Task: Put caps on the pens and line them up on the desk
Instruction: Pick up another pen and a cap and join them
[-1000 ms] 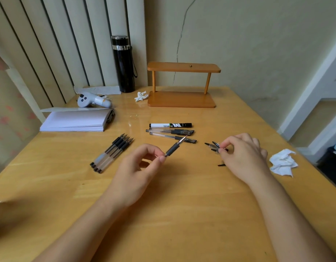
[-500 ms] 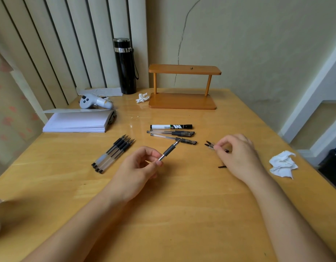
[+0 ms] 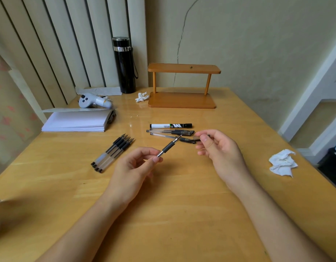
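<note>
My left hand (image 3: 134, 167) pinches an uncapped gel pen (image 3: 170, 146) by its clear barrel, tip pointing up and to the right. My right hand (image 3: 219, 150) is raised just right of that tip, thumb and forefinger closed on a small dark pen cap (image 3: 197, 138). Behind them lie a black-and-white marker (image 3: 171, 126) and two capped gel pens (image 3: 171, 132) in a row. To the left, several uncapped pens (image 3: 114, 153) lie side by side in a slanted bundle.
A stack of white paper (image 3: 76, 121) and a white controller (image 3: 95, 101) sit at the back left. A black flask (image 3: 124, 65) and a small wooden shelf (image 3: 182, 86) stand by the wall. Crumpled tissues lie at the right edge (image 3: 282, 162) and near the shelf (image 3: 142, 97).
My right hand lifted off the desk with a cap and moved left toward the pen tip. My left hand kept the pen nearly still.
</note>
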